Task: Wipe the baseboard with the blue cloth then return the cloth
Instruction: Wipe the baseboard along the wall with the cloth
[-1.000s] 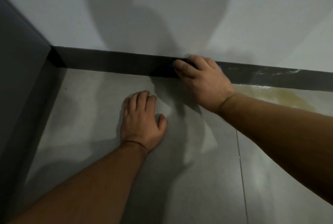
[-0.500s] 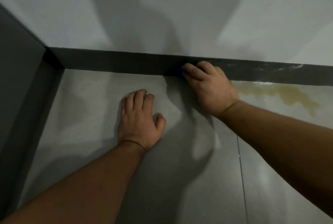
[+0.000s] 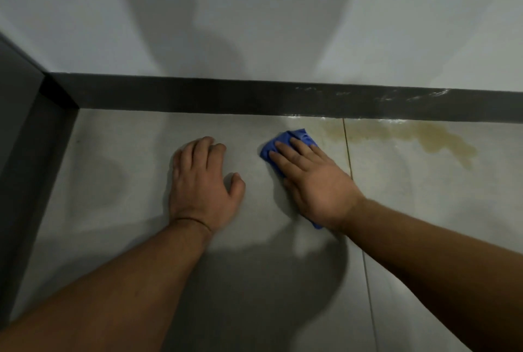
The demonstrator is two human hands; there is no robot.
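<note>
Well, I see a grey tile floor point(image 3: 113, 210) meeting a white wall point(image 3: 283, 12), a dark baseboard point(image 3: 198, 95) along its foot, and a yellowish stain point(image 3: 410, 136) by the baseboard's right stretch. The blue cloth point(image 3: 297, 135) lies on the floor under the right hand point(image 3: 319, 184), whose straight fingers press it flat, near the baseboard but apart. It is crumpled, peeking past the fingertips. The left hand point(image 3: 202, 184) rests flat, empty.

Blue cloth point(image 3: 295, 138) bunched on floor point(image 3: 127, 181), nr dk gray baseboard point(image 3: 198, 97), not touching
</note>
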